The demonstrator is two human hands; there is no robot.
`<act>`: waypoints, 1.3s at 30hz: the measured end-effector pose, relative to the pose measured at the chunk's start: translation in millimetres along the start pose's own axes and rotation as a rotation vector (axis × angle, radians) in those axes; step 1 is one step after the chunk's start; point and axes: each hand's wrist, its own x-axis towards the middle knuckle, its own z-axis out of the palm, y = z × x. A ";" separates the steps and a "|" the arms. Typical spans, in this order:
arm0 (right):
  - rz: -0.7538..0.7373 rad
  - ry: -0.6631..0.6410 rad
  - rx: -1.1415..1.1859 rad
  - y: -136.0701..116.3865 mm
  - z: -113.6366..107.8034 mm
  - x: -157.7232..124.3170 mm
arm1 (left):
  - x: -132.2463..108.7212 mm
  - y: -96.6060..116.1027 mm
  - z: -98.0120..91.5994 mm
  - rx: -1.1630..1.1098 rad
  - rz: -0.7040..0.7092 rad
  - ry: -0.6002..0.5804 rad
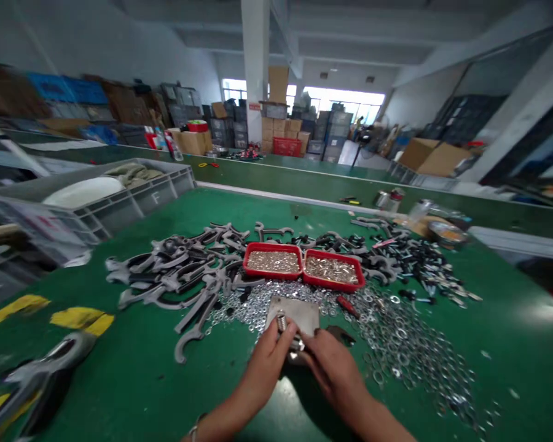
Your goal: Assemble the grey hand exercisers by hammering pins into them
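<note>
Hands: left hand [268, 353] and right hand [332, 357] met low in the middle of the view, fingertips close together above the green tabletop [156, 374].
Left grip: thumb and forefinger were pinched nearly together around a ribbed metal cylinder [281, 320], whose end stuck out past them; the other fingers were curled under, largely hidden.
Right grip: fingers were bent inward and reached a shiny metal piece [297, 344] between the hands; how firmly they had hold of it could not be told.
Ribbed cylinder: it lay at the left hand's fingertips, forward and a little left of the shiny piece.
Long axis: it ran roughly away from the person, its exposed end pointing toward the trays.
Nearer hand: the left, touching the cylinder; the right stood just beside it, across the shiny piece.
Join: whether cylinder and shiny piece were connected could not be made out, since the fingers covered the place between them.
Pale plate [306, 310]: it showed just beyond the fingers, partly behind the cylinder.
Red trays: left tray [271, 274] and right tray [332, 284] stood side by side farther forward, both filled with small metal parts.
Beside the right hand: a dark part [341, 335] lay close by, with loose washers [410, 350] spread farther right.
Left of the trays: hooked metal handles [212, 285] lay heaped, well apart from the hands.
</note>
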 end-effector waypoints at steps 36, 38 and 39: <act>0.076 0.019 0.110 8.2 -49.1 -26.9 | -6.9 -0.4 19.2 -0.327 -0.109 -0.105; 0.041 0.034 0.102 3.8 -40.4 -28.4 | -11.3 1.1 14.3 -0.289 -0.096 -0.118; 0.068 0.051 0.120 0.7 -36.0 -28.8 | -12.8 2.4 12.9 -0.276 -0.087 -0.119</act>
